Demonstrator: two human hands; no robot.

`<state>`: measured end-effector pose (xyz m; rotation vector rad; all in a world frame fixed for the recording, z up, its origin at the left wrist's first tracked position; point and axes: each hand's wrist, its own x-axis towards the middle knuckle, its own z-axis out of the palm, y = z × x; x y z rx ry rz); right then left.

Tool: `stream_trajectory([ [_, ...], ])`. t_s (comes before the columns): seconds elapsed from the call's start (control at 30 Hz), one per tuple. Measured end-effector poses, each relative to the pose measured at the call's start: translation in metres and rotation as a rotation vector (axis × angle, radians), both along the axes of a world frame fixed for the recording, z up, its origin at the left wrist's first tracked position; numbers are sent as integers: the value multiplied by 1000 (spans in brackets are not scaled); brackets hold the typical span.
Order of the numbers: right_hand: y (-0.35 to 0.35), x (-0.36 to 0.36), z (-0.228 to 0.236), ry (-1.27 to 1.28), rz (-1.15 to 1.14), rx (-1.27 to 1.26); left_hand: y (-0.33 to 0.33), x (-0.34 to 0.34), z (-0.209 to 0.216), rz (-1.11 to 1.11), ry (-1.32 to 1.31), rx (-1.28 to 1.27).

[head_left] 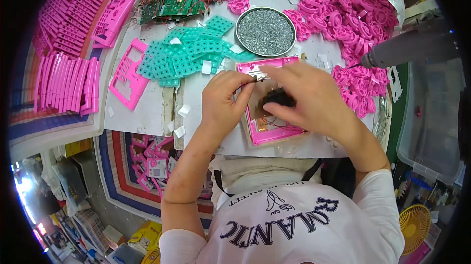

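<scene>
While partly under both hands [223,99] [316,98], pink frame [277,135] lengthwise near-to-far, far end leftward.

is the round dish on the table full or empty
Full, not empty: small silvery pieces spread across the round dish up to its rim, hiding its bottom; their depth cannot be told.

White tabletop [147,119]: you can pass left of the pink rectangular plastic frame [275,135].
Round metal tray [237,36]: blocks you behind it.
Grey power screwdriver [412,50]: obstructs its right.
</scene>
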<state>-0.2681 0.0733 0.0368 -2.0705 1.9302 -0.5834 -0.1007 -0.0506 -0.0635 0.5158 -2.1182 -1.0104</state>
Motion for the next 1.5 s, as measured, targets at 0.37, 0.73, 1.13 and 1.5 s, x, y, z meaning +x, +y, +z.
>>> stream_trajectory([
  [0.37, 22, -39, -45, -89, -10, -194, -2, -7, 20, -111, -127, -31],
  [0.73, 4, -54, -49, -237, -47, 26, -33, -19, 48, -344, -315, -73],
  [1.13, 13, -56, -54, -110, 37, -118, -34, -22, 55, -435, -310, -377],
  [1.5, -1, -60, -44, -11, 114, -70, -32, -37, 75, -458, -514, -624],
])
